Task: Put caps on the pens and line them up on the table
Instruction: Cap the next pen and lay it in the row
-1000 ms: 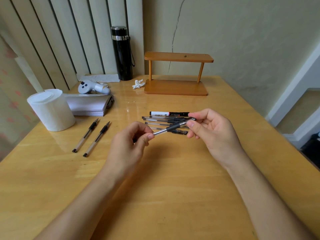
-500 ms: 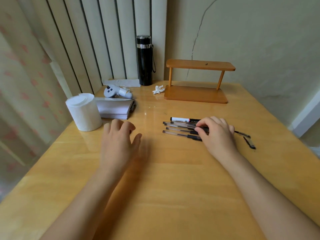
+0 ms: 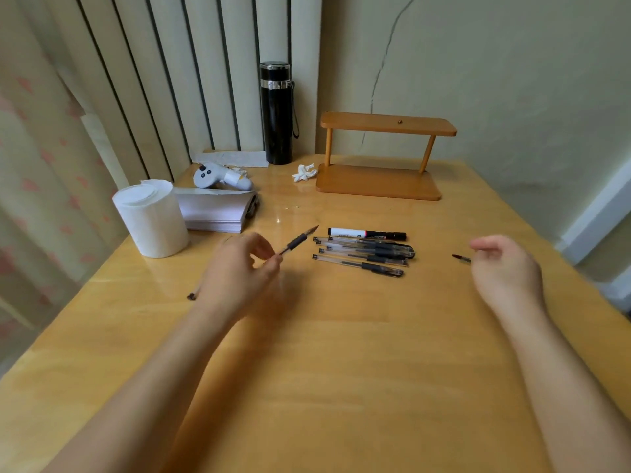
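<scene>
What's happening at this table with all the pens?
A person is capping pens and laying them in a row. The left hand holds an uncapped pen, tip pointing away. The right hand hangs over the table beside a small dark piece, maybe a cap; it's too blurred to tell. Several capped pens already lie side by side below a marker.

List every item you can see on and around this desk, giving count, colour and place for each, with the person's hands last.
Capped pens: about four, clear and black, in a row mid-table.
Marker: one, white and black, behind the row.
Uncapped pen: one, black grip, in left hand.
Flask: one, black, back edge.
Wooden shelf: one, orange-brown, back right.
Paper roll: one, white, left.
Paper stack: one, white, beside roll.
Controller: one, white, behind stack.
Left hand: gripping pen.
Right hand: contents unclear.
</scene>
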